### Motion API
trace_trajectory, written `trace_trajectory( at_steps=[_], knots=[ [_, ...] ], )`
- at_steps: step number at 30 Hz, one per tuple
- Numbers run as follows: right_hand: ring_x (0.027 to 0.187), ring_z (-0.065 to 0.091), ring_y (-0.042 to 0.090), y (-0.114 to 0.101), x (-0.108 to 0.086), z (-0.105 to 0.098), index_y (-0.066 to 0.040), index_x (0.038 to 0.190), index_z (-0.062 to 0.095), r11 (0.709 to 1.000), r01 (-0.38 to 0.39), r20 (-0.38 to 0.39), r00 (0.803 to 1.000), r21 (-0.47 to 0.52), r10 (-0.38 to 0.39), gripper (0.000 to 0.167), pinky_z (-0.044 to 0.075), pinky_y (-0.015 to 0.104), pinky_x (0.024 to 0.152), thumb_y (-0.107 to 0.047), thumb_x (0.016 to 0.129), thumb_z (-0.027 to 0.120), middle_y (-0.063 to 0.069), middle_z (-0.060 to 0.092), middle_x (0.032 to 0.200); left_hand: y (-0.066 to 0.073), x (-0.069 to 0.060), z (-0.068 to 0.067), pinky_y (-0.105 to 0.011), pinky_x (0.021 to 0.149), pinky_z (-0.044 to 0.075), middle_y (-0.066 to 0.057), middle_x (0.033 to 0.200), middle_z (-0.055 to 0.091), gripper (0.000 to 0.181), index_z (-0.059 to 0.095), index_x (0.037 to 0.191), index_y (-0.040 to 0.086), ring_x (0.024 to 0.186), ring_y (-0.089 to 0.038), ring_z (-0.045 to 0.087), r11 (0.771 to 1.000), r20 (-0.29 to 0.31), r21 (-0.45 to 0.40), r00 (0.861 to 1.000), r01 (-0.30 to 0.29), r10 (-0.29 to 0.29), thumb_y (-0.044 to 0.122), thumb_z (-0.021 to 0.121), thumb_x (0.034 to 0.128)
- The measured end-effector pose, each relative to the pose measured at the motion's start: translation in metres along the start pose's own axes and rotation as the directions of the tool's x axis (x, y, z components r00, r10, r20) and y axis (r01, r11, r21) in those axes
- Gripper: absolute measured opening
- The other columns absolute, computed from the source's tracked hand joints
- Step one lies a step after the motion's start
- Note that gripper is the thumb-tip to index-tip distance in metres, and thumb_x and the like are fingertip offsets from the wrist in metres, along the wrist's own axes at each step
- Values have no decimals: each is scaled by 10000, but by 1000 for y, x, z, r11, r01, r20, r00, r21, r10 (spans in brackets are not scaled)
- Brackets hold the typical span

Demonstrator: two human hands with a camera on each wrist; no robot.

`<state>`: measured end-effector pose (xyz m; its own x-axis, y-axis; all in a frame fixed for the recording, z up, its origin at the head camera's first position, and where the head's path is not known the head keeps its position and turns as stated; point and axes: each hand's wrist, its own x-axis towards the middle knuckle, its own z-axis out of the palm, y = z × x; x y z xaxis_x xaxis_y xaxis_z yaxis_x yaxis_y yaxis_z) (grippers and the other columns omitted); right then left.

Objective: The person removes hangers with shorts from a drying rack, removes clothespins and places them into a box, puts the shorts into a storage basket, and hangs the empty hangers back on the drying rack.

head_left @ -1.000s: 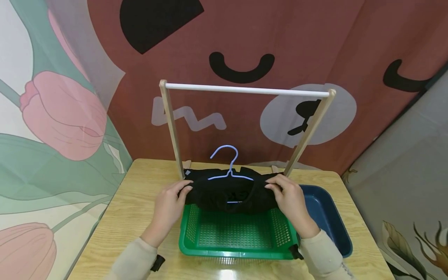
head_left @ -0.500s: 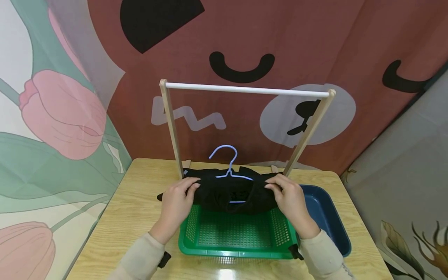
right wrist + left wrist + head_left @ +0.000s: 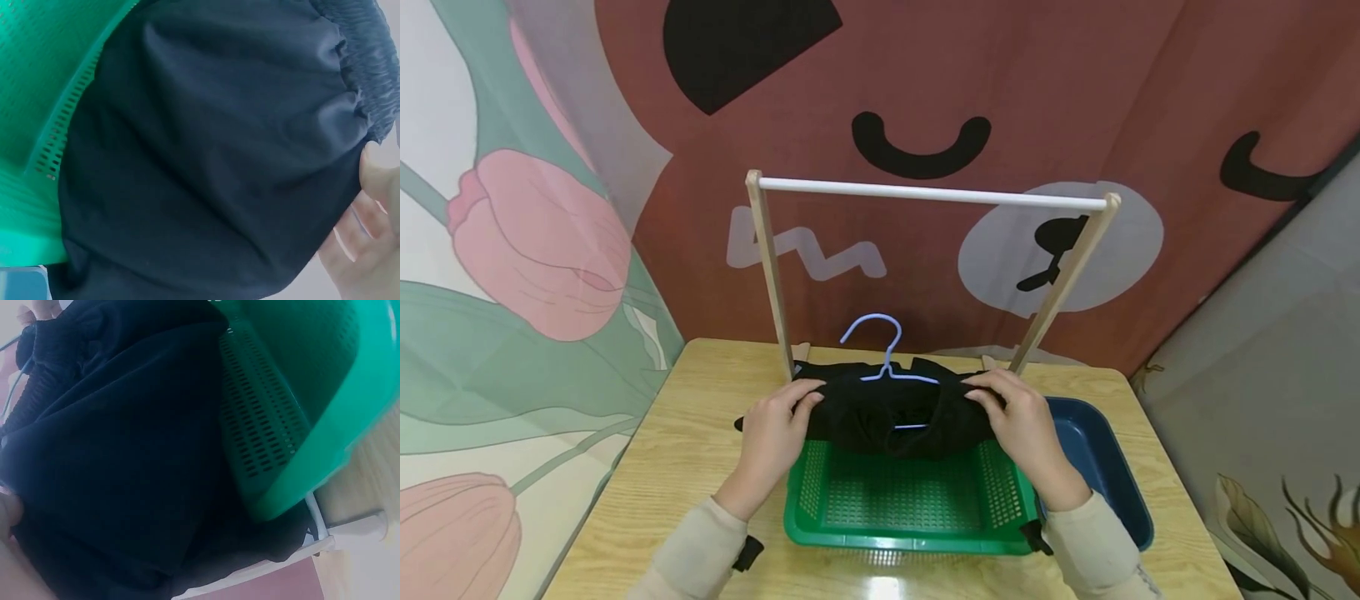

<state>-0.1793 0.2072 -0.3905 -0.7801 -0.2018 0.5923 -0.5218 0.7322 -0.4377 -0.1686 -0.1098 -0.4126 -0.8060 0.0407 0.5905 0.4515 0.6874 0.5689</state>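
Black pants (image 3: 857, 421) with a gathered elastic waistband lie bunched over the far part of the green basket (image 3: 910, 543). A light purple hanger (image 3: 887, 363) stands in the waist opening, its hook upright above the cloth and its lower bar glimpsed inside. My left hand (image 3: 772, 432) pinches the left side of the pants between thumb and fingers. At the opposite side, my right hand (image 3: 1024, 427) pinches the waistband edge; its thumb and fingers show beside the cloth in the right wrist view. Most of the hanger's shoulders are hidden by the fabric.
Behind the basket stands a wooden rack (image 3: 765, 267) with a white crossbar (image 3: 925, 192), above the hanger's hook. To the right a dark blue tray (image 3: 1108, 467) lies partly under the right arm. Printed curtains back the wooden table (image 3: 700, 400).
My left hand has shifted right along the pants, and a black tip now shows left of it. The hook has tilted slightly left. My right hand stays nearly in place.
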Motion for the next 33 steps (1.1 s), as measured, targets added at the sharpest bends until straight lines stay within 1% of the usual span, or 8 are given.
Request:
trace_trajectory(
  at_steps=[4, 10, 13, 20, 23, 25, 30, 33],
  knots=[
    [1209, 570, 344, -4, 0, -2, -132, 1140, 729, 1000, -14, 60, 998, 27, 13, 292, 483, 564, 925, -74, 856, 758, 89, 686, 1172, -1, 0, -1, -436, 646, 541, -101, 1018, 742, 147, 760, 1052, 84, 780, -272, 700, 999, 17, -22, 1000, 24, -23, 109, 692, 923],
    [1214, 566, 298, -12, 1, 2, -135, 1255, 678, 999, 5, 112, 994, 53, -11, 382, 490, 533, 931, -139, 880, 750, 61, 664, 1220, -2, 0, -2, -469, 731, 561, -96, 1030, 740, 149, 761, 1053, 89, 898, -293, 707, 999, 38, -44, 999, 29, -27, 102, 696, 918],
    [1186, 584, 279, -14, 3, 5, -148, 1253, 680, 999, 14, 117, 993, 50, -19, 378, 505, 522, 911, -152, 882, 752, 53, 663, 1220, -2, 0, -2, -467, 755, 564, -95, 1038, 738, 155, 759, 1058, 87, 926, -292, 704, 998, 53, -54, 998, 31, -28, 93, 697, 916],
    [1195, 582, 323, -9, 2, 7, -153, 1150, 719, 1000, 2, 59, 998, 31, -4, 304, 515, 541, 881, -133, 853, 776, 54, 694, 1147, -4, -2, -5, -436, 752, 568, -107, 1047, 732, 178, 748, 1081, 63, 930, -279, 700, 995, 89, -80, 995, 59, -52, 41, 687, 915],
    [1163, 600, 342, -4, 1, 4, -148, 1148, 719, 1000, -14, 43, 999, 18, 13, 302, 519, 554, 854, -118, 852, 775, 85, 693, 1157, -5, -3, -7, -374, 687, 552, -106, 1054, 731, 184, 746, 1092, 68, 798, -224, 681, 992, 91, -94, 993, 79, -70, 45, 681, 921],
    [1145, 608, 364, -1, 0, 1, -133, 1147, 721, 1000, -20, 34, 999, 11, 20, 303, 523, 562, 837, -109, 850, 776, 119, 684, 1179, -7, -3, -8, -332, 635, 511, -103, 1056, 731, 186, 745, 1097, 71, 690, -175, 621, 991, 86, -100, 993, 86, -77, 52, 680, 923],
    [1003, 660, 357, 9, -5, -4, -97, 1145, 714, 999, -49, 21, 999, -7, 49, 296, 545, 529, 750, -93, 855, 772, 151, 682, 1173, -9, -4, -10, -293, 604, 464, -104, 1044, 734, 173, 750, 1083, 68, 588, -97, 525, 989, 74, -117, 994, 88, -80, 62, 682, 924],
    [912, 677, 326, 15, -8, -7, -80, 1140, 708, 998, -62, 10, 998, -20, 62, 280, 546, 489, 687, -79, 865, 763, 145, 696, 1131, -9, -4, -11, -282, 575, 443, -119, 1039, 734, 163, 751, 1075, 62, 513, -90, 443, 987, 77, -127, 993, 102, -93, 66, 675, 931]
  ],
)
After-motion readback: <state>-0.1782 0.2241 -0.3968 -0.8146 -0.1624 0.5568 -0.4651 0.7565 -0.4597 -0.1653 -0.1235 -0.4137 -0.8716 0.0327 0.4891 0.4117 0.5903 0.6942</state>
